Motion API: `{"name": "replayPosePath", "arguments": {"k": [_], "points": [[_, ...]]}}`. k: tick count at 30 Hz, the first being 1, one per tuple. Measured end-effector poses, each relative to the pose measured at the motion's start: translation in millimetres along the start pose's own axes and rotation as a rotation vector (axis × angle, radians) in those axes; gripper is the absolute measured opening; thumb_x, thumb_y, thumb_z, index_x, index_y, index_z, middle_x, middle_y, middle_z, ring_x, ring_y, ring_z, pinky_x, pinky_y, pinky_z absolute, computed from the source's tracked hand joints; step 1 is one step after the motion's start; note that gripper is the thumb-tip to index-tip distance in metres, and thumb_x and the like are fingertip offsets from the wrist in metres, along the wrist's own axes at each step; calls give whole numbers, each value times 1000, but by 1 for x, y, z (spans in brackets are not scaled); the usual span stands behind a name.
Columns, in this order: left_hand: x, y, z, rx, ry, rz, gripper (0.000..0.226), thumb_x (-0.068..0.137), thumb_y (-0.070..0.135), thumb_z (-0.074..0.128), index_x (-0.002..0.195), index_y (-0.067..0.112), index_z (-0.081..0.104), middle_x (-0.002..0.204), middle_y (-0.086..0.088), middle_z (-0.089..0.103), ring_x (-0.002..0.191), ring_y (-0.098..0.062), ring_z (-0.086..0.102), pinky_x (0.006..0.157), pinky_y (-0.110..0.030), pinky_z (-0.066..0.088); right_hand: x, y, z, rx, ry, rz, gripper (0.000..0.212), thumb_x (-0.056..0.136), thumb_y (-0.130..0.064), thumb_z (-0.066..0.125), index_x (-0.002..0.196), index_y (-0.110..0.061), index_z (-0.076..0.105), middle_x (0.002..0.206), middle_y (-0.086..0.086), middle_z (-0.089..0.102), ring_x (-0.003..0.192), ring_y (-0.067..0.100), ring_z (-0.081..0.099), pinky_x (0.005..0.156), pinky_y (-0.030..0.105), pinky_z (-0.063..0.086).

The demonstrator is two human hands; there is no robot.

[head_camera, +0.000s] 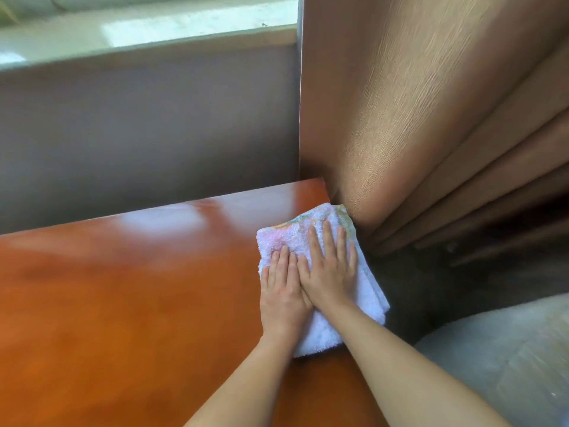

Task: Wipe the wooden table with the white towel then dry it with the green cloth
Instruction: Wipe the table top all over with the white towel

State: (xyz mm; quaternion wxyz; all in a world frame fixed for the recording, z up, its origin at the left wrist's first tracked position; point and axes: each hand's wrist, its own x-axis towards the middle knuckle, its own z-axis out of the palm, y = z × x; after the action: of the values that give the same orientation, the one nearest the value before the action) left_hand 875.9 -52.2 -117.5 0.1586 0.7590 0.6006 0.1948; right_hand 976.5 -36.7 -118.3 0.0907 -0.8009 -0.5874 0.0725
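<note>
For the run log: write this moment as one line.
phase: wiping | left hand and right hand: flat on white towel | towel: right edge of wooden table, beside curtain | green cloth: not visible

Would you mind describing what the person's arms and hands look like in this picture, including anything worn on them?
Both forearms are bare as far as the frame shows, with no sleeves in view. The left hand and the right hand wear no gloves, and no rings, watch or bracelets are visible on the fingers or wrists. The fingernails look short and unpainted, though the picture is slightly soft.
</note>
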Motion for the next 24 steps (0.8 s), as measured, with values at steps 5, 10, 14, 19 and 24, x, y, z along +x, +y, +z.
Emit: {"name": "replayPosePath", "arguments": {"k": [5,10,14,19,24], "points": [[46,-2,6,16,32,-45,49,89,23,40,132,4,53,144,-12,45,136,-28,38,111,-41,22,52,-6,0,4,3,-48,65,93,-51,29,152,-24,32,160,6,25,147,31,19,117,52,19],[86,-5,9,20,44,-65,49,89,26,38,130,4,54,141,-14,49,133,-30,42,107,-48,33,95,-14,-1,32,-12,-51,68,90,-53,26,152,-26,31,161,4,23,148,30,17,118,50,13],[92,-5,6,0,10,-69,49,90,24,36,130,3,55,140,-14,50,132,-31,43,107,-48,31,98,-16,-3,6,-41,-49,68,90,-54,23,153,-26,28,162,3,20,148,30,15,118,49,11],[61,-16,-12,19,-93,-61,52,92,26,30,137,6,48,147,-11,42,140,-24,32,114,-41,21,64,-25,-1,-20,-86,-34,64,96,-50,35,154,-27,24,163,1,16,149,26,10,118,47,6],[-29,-44,-42,75,-97,-95,50,90,21,35,134,5,51,145,-10,45,137,-23,37,113,-38,24,-25,-54,-2,42,-180,-89,70,88,-51,32,153,-27,28,162,2,19,150,24,11,117,45,2]]}}
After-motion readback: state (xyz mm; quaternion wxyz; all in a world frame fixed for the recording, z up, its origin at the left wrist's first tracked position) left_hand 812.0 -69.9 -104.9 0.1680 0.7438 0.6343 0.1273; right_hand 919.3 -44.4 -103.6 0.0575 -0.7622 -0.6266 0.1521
